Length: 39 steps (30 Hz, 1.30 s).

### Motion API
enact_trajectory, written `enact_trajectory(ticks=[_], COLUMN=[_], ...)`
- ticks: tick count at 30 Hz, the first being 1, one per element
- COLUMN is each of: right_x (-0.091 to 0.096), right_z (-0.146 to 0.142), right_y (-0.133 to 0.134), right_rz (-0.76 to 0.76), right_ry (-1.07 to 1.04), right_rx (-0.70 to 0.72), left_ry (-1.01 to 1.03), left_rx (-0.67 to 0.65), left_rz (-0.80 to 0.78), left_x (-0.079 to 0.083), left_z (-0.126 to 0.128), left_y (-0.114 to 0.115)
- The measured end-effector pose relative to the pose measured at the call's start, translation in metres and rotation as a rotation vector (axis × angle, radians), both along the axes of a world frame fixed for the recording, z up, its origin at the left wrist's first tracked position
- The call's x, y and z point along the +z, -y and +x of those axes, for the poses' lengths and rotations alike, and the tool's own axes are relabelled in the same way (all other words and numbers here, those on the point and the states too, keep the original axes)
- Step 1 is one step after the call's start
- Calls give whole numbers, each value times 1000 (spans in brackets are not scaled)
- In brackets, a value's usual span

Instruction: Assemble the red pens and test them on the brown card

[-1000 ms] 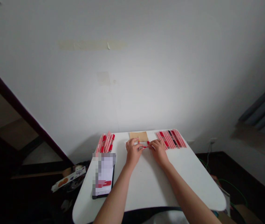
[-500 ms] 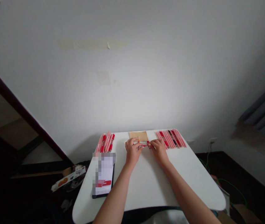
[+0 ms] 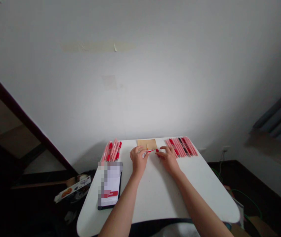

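My left hand (image 3: pixel 139 159) is closed in a pinch on a thin red-tipped pen part (image 3: pixel 150 151), whose red end points right. Most of that part is hidden by the fingers. Facing it, a short gap away, my right hand (image 3: pixel 168 160) pinches a small red pen piece (image 3: pixel 158 155) between thumb and finger; its exact shape is too small to make out. Another small red piece (image 3: pixel 157 150) lies just beyond those fingertips. Behind both hands is a tan paper sheet (image 3: pixel 150 144) at the far table edge, with a small orange-yellow piece (image 3: pixel 147 147) by it.
On the white table (image 3: pixel 160 197), several pink and red pens (image 3: pixel 112 150) lie at the far left. A row of pink, red and black pens (image 3: pixel 182 147) is at the far right. A phone (image 3: pixel 110 186) lies at the left. The wall (image 3: pixel 140 98) rises behind.
My hands have drawn apart, opening a gap between the red pieces that met before. The left hand shifted slightly left, and the right hand's fingers spread a little.
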State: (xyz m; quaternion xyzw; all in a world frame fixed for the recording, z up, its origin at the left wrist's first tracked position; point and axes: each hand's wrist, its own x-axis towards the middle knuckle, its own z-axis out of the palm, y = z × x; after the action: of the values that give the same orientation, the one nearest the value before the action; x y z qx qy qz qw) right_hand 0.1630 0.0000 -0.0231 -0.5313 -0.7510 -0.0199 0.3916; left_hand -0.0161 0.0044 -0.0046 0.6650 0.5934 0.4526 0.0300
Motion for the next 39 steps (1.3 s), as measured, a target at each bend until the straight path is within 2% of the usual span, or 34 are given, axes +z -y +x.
enact_trajectory(ticks=[22, 30, 39], right_x=[7, 4, 5], right_z=[-3, -2, 0], right_y=[3, 2, -1], right_rz=[8, -10, 8], right_ry=[-10, -27, -124], right_rx=[59, 86, 97], left_ry=[-4, -8, 2], left_rx=[18, 22, 32], left_rz=[-12, -12, -19], left_x=[1, 0, 1], left_z=[-1, -1, 0], left_y=[1, 0, 1])
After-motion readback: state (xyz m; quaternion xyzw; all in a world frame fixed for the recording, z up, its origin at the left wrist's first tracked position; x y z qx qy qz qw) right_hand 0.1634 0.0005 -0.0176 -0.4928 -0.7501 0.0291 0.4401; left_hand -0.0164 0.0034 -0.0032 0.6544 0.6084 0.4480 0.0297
